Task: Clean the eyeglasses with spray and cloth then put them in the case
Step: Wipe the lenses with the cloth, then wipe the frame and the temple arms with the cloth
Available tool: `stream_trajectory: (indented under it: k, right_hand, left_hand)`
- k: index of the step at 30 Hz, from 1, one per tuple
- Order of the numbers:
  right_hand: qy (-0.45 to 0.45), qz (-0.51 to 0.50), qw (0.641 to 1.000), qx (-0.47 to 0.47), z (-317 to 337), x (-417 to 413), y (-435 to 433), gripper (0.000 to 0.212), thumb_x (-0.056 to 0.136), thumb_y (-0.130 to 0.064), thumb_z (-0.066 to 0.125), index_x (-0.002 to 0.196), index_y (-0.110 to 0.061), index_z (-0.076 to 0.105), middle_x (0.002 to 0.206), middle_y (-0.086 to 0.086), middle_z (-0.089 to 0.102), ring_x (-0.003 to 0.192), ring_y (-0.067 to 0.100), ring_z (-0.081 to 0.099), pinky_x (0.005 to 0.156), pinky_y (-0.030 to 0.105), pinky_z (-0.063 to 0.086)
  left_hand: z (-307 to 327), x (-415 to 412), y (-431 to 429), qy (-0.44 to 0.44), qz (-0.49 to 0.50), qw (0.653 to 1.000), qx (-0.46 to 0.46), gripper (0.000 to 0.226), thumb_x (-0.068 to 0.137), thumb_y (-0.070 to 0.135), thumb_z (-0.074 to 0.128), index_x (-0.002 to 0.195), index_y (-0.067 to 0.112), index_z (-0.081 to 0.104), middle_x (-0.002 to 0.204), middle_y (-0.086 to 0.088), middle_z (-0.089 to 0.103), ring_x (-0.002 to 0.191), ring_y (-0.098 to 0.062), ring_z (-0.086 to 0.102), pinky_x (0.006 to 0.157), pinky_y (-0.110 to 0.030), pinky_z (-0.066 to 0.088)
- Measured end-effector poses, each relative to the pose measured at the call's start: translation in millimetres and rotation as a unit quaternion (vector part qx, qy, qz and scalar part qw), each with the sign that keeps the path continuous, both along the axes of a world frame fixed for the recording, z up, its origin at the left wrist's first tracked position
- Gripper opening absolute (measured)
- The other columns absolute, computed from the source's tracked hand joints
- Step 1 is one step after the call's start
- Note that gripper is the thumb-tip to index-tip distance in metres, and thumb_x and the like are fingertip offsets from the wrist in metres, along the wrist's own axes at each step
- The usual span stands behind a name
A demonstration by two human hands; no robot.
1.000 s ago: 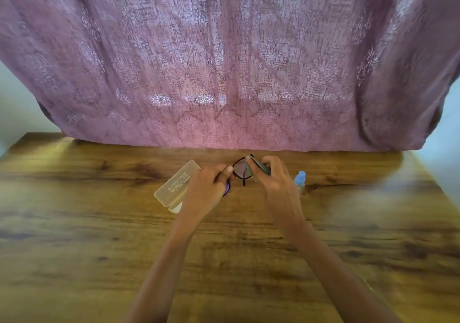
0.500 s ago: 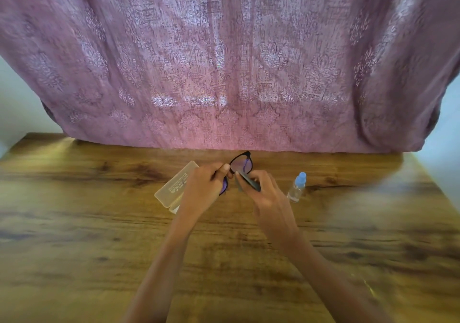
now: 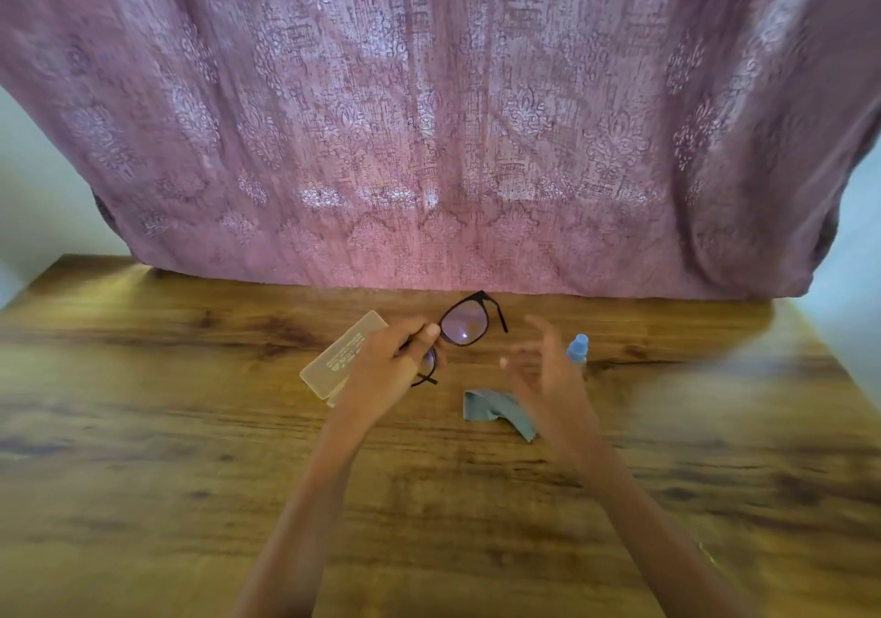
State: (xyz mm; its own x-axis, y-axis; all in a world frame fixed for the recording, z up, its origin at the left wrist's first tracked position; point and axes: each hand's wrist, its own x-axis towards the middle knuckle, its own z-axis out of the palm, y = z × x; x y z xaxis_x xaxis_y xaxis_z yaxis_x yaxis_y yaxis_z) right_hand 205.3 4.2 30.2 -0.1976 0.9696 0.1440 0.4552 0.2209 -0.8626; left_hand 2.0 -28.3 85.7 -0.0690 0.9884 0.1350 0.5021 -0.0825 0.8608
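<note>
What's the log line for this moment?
left hand: grips black-framed eyeglasses | right hand: open, blurred | grey-blue cleaning cloth: lying on wooden table | blue-capped spray bottle: standing

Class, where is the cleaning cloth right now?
Head view: the cloth lies on the table, right of centre, beneath the right hand, near the spray bottle.

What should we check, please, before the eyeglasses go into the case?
1. Grip: the left hand holds the eyeglasses: ok.
2. Free hand: the right hand has its fingers spread and holds nothing: ok.
3. The cloth is set aside, lying on the table: ok.
4. Temples folded: not ok, one sticks out sideways.
5. The case is open and ready: cannot tell, the left hand partly hides it.
6. Lenses clean: cannot tell, only a glare spot shows.
</note>
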Motion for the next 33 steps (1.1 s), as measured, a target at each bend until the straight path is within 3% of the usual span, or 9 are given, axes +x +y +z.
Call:
stream_trajectory:
  k: [2,5,10,14,18,22,26,29,33]
  right_hand:
    - [0.039,0.002,0.999,0.02,12.2,-0.9,8.4,0.055,0.097,-0.027,0.057,0.146,-0.03,0.031,0.095,-0.011,0.066,0.084,-0.001,0.064,0.074,0.014,0.052]
    - [0.01,0.018,0.998,0.051,25.5,-2.9,20.7,0.029,0.099,-0.021,0.054,0.128,-0.02,0.057,0.088,-0.007,0.071,0.076,0.006,0.067,0.074,0.027,0.057]
    - [0.006,-0.02,0.991,0.135,34.5,-7.7,26.2,0.016,0.094,-0.01,0.061,0.103,-0.008,0.074,0.079,-0.011,0.072,0.064,0.001,0.067,0.068,0.022,0.058]
    - [-0.073,-0.015,0.972,0.224,40.2,-17.0,25.3,0.017,0.091,-0.015,0.066,0.103,-0.008,0.075,0.079,0.002,0.077,0.065,0.018,0.071,0.064,0.039,0.058]
    - [-0.13,0.008,0.95,0.285,43.6,-29.9,21.7,0.012,0.09,-0.011,0.067,0.097,-0.01,0.076,0.071,0.001,0.073,0.062,0.019,0.068,0.054,0.035,0.054]
    - [-0.131,0.029,0.938,0.32,46.1,-35.1,21.5,0.012,0.086,-0.003,0.068,0.095,-0.007,0.075,0.076,0.002,0.074,0.064,0.019,0.069,0.051,0.033,0.055]
    - [-0.115,0.004,0.939,0.324,38.7,-31.3,20.1,0.03,0.092,-0.012,0.067,0.121,-0.005,0.065,0.076,0.002,0.07,0.061,0.015,0.062,0.054,0.026,0.052]
    - [-0.109,-0.07,0.936,0.326,21.6,-9.9,21.8,0.033,0.092,-0.022,0.066,0.121,-0.01,0.056,0.09,-0.002,0.064,0.081,0.007,0.056,0.069,0.016,0.044]
    - [-0.158,-0.18,0.921,0.307,-17.6,28.2,24.5,0.042,0.086,-0.022,0.071,0.119,-0.008,0.05,0.111,0.011,0.057,0.103,0.018,0.047,0.087,0.028,0.042]
  left_hand:
    - [-0.6,-2.6,-2.2,-0.012,-0.021,1.0,-0.002,0.034,0.1,0.02,0.045,0.073,0.015,0.065,0.074,0.001,0.07,0.078,-0.02,0.063,0.081,-0.035,0.048]
    - [-3.1,-7.6,-4.3,-0.028,-0.037,0.999,-0.023,0.03,0.1,0.023,0.046,0.079,0.016,0.067,0.077,0.001,0.07,0.082,-0.014,0.065,0.083,-0.03,0.047]
    - [-3.8,-14.4,-7.1,-0.012,0.046,0.999,-0.02,0.018,0.096,0.02,0.054,0.091,0.032,0.067,0.089,0.009,0.069,0.086,-0.003,0.061,0.07,-0.005,0.042]
    - [10.1,-13.1,-8.2,0.086,0.066,0.988,0.114,0.018,0.09,0.018,0.065,0.105,0.022,0.072,0.106,0.009,0.069,0.104,-0.007,0.06,0.092,-0.019,0.043]
    - [19.9,-8.6,-6.9,0.239,0.053,0.953,0.175,0.021,0.08,0.01,0.074,0.101,0.01,0.075,0.097,-0.008,0.07,0.092,-0.025,0.063,0.08,-0.035,0.051]
    - [18.9,-8.7,-5.6,0.299,0.058,0.941,0.147,0.017,0.084,0.009,0.071,0.1,0.007,0.074,0.096,-0.012,0.066,0.084,-0.028,0.064,0.069,-0.031,0.046]
    - [7.9,-8.4,-3.4,0.279,0.107,0.944,0.144,0.015,0.086,0.008,0.067,0.1,0.007,0.073,0.09,-0.009,0.064,0.077,-0.026,0.061,0.067,-0.032,0.047]
    - [-4.8,-11.8,-1.5,0.233,0.168,0.948,0.137,0.014,0.088,0.013,0.066,0.099,0.008,0.073,0.09,-0.008,0.064,0.073,-0.022,0.06,0.066,-0.03,0.045]
    - [-22.0,-10.7,-1.7,0.14,0.21,0.96,0.122,0.013,0.088,0.016,0.066,0.098,0.01,0.072,0.093,-0.001,0.065,0.078,-0.016,0.06,0.07,-0.026,0.045]
